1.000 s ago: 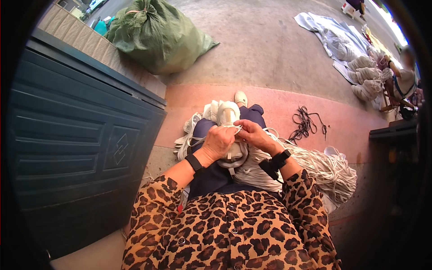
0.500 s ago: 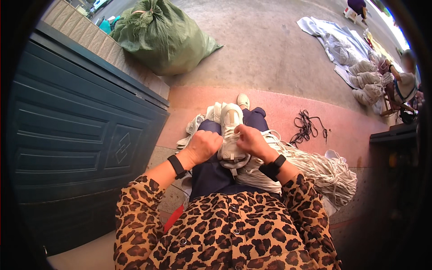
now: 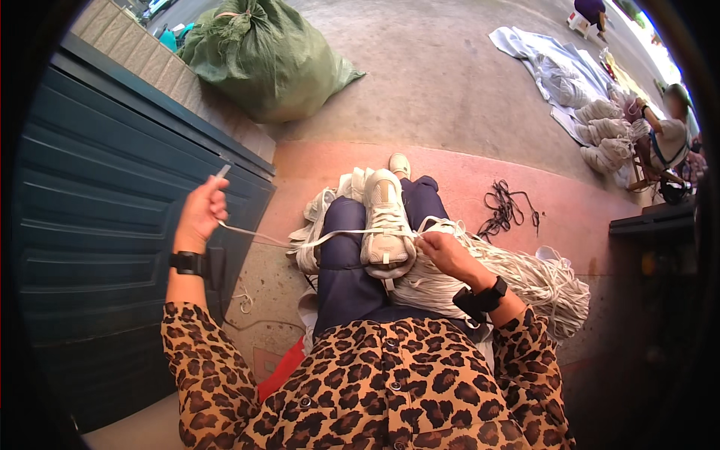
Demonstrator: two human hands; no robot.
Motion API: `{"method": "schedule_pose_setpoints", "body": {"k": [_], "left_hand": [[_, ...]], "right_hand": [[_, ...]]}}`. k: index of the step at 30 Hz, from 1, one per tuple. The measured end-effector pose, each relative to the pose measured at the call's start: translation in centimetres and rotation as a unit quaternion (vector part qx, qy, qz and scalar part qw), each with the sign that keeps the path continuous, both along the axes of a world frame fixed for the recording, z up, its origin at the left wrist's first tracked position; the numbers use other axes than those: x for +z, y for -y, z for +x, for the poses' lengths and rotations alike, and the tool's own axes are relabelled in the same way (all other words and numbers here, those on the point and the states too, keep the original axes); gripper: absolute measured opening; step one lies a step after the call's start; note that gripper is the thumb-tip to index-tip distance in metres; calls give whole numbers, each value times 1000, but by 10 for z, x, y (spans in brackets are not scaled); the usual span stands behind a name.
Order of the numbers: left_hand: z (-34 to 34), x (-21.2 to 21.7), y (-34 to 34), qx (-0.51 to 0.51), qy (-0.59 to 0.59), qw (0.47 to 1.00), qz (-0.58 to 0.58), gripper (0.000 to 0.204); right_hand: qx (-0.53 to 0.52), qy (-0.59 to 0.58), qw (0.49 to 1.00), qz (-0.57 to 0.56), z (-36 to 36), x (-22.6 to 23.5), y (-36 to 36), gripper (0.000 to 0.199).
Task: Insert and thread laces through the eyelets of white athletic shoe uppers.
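The left hand (image 3: 201,212) has swung away from the shoe (image 3: 388,242), both hands (image 3: 445,253) pinching laces (image 3: 341,232).

No lettering, numbers or signs can be read; any marking on the small white stool (image 3: 580,23) is too tiny to tell.

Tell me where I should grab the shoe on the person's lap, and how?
Probably by the padded heel rim of the shoe, coming from the side nearest the leopard-print shirt. The toe points away, so the heel faces the shirt. The lace stretches from the left hand to the laced part farther forward, so your fingers would likely miss it.
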State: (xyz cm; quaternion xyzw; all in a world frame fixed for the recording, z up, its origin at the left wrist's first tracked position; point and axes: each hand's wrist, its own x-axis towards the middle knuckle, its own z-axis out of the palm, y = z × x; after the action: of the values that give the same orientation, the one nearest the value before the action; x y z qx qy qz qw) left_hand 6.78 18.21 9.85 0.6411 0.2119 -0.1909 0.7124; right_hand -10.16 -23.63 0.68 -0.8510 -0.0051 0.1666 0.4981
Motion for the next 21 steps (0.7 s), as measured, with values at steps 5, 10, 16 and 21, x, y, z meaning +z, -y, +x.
{"method": "schedule_pose_setpoints", "body": {"k": [5, 10, 16, 21], "left_hand": [[26, 40, -60, 120, 110, 981, -103, 18], [9, 12, 6, 4, 206, 977, 58, 19], [-78, -74, 115, -266, 46, 962, 41, 20], [-109, -111, 163, -350, 176, 895, 213, 22]], "right_hand": [[17, 56, 998, -12, -2, -5, -13, 21], [-64, 65, 995, -46, -9, -28, -7, 15], [30, 190, 970, -145, 0, -26, -13, 11], [12, 296, 923, -247, 10, -33, -15, 12]]}}
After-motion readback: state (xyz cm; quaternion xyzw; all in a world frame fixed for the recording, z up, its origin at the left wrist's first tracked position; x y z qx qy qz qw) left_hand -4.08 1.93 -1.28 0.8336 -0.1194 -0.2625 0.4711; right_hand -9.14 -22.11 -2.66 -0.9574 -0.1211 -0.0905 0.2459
